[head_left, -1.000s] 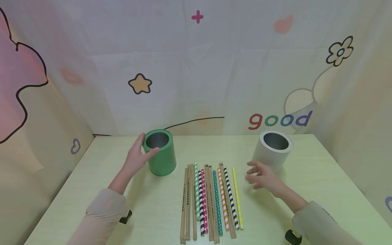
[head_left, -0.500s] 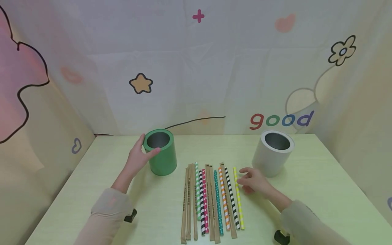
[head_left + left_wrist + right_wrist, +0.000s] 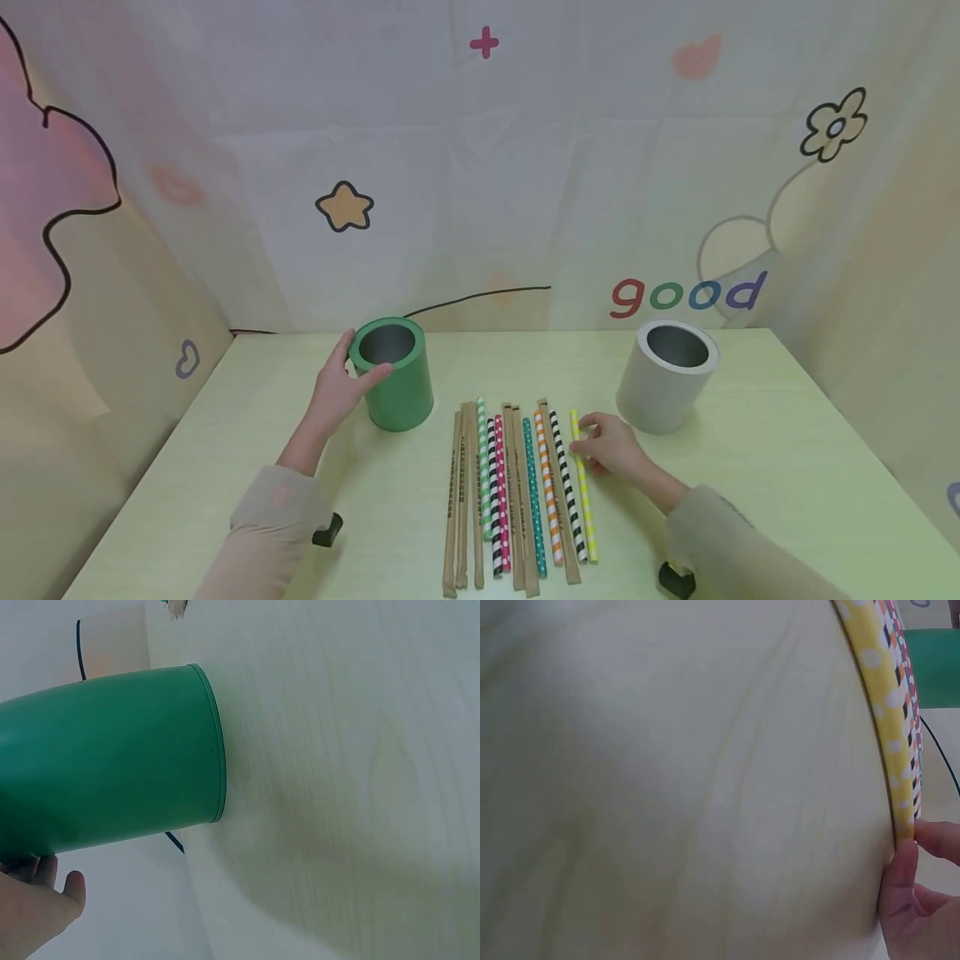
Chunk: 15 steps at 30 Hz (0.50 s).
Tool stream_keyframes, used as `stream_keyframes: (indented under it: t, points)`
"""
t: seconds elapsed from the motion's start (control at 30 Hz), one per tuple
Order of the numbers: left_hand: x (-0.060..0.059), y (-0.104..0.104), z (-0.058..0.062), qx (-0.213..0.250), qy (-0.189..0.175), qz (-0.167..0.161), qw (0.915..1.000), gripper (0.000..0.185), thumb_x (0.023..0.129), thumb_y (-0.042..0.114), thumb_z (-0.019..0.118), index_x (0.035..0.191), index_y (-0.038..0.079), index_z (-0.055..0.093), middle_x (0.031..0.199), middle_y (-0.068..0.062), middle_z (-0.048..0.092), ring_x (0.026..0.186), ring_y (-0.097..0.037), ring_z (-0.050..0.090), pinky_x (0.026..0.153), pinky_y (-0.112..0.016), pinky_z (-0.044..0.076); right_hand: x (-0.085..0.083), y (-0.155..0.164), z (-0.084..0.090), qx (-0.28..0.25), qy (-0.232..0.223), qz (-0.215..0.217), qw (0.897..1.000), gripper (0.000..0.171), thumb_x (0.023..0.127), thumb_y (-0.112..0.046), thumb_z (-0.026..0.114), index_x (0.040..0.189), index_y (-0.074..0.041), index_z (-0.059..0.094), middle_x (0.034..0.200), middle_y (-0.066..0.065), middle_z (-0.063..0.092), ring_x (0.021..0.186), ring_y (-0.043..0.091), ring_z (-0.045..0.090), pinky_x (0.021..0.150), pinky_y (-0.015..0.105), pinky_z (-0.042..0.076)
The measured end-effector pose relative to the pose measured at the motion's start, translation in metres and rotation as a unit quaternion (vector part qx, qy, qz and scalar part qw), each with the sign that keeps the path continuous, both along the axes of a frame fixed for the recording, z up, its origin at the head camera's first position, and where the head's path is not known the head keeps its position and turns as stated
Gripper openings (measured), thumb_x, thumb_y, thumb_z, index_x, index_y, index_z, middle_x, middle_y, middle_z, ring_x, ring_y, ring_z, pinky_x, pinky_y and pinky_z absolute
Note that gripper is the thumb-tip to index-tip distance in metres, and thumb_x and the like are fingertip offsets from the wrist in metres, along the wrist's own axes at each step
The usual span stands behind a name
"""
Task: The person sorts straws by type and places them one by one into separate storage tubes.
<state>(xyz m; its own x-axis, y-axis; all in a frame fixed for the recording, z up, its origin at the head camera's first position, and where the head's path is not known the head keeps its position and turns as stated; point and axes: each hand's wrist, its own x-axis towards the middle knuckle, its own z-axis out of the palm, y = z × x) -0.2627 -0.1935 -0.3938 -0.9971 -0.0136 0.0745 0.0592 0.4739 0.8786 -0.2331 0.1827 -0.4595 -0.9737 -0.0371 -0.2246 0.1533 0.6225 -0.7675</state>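
My left hand (image 3: pixel 339 390) grips a green cylindrical cup (image 3: pixel 399 398) near its rim, with the thumb over the front edge. The cup stands upright on the table at centre-left; in the left wrist view its green side (image 3: pixel 127 757) fills the upper left. At the right end of a row of straws, my right hand (image 3: pixel 613 447) pinches a yellow paper straw (image 3: pixel 587 508) near its far end. The right wrist view shows white dots on this yellow straw (image 3: pixel 891 724), with thumb and finger on either side of it. The straw lies on the table.
Left of the yellow straw lie several others: a black-and-white striped straw (image 3: pixel 568 487), an orange striped one (image 3: pixel 548 492), a teal dotted one (image 3: pixel 534 500), a pink dotted one (image 3: pixel 502 492) and brown paper-wrapped ones (image 3: pixel 452 508). A white cup (image 3: pixel 662 390) stands behind my right hand.
My right hand has moved left from in front of the white cup to the yellow straw, and its fingers have closed on it. The left hand stays at the green cup.
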Motion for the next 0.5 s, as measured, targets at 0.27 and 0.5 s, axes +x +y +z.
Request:
stream_keyframes:
  t: [0.27,0.5]
  points:
    - [-0.0002,0.0003,-0.0013,0.009,0.002,0.002,1.0000,0.090,0.078,0.039,0.063,0.143,0.015,0.006,0.149,-0.006,0.012,0.136,-0.026,0.011,0.108,-0.047,0.018,0.0008,-0.0076,0.0049,0.054,-0.008,0.017,0.998,0.049,0.074,-0.007,0.065,0.118,0.005,0.047,0.069,0.006,0.055,0.046,0.011,0.050,0.042,0.022,0.044]
    - [0.0006,0.0008,-0.0002,0.013,0.003,-0.002,0.9999,0.090,0.079,0.039,0.063,0.143,0.016,0.005,0.149,-0.005,0.010,0.137,-0.026,0.010,0.109,-0.047,0.017,0.0004,-0.0098,0.0082,0.092,0.006,0.025,0.995,0.049,0.071,-0.003,0.062,0.117,0.006,0.049,0.065,0.006,0.057,0.041,0.010,0.047,0.038,0.019,0.041]
